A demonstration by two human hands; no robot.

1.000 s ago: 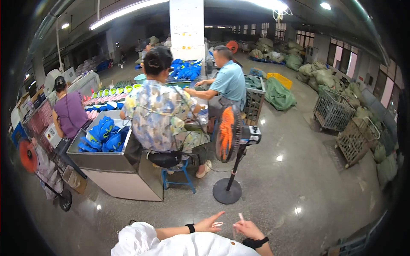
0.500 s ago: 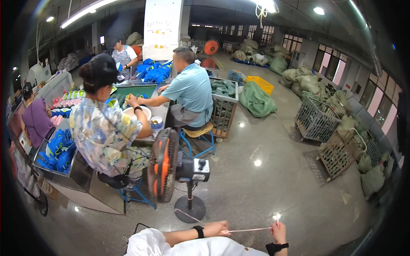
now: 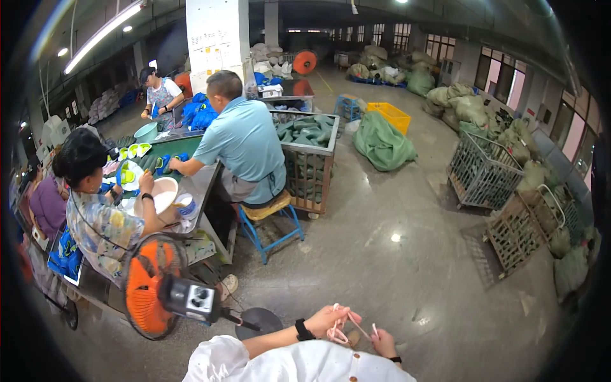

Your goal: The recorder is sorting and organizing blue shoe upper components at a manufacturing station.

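Note:
My left hand (image 3: pixel 328 321) is closed on a thin pale pink cord (image 3: pixel 363 332), and a few loops of the cord hang below its fingers. To the right and slightly nearer, my right hand (image 3: pixel 384 344) is closed around the other part, with a short end sticking up past the thumb. Between the two hands runs a short slanting stretch of cord. Both hands are in front of my white top (image 3: pixel 305 363), above the floor. A black band (image 3: pixel 304 330) circles my left wrist.
An orange-bladed standing fan (image 3: pixel 149 290) is ahead on the left. Beyond it, people sit at a worktable (image 3: pixel 210 191) with blue shoe-like pieces. A blue-legged stool (image 3: pixel 270 223), green sack (image 3: pixel 382 143), yellow crate (image 3: pixel 389 116) and wheeled cages (image 3: pixel 484 172) stand farther off.
My hands have come closer together; the cord, stretched straight between them before, now bunches in loops at my left hand. The view has shifted, so the fan and worktable sit farther left.

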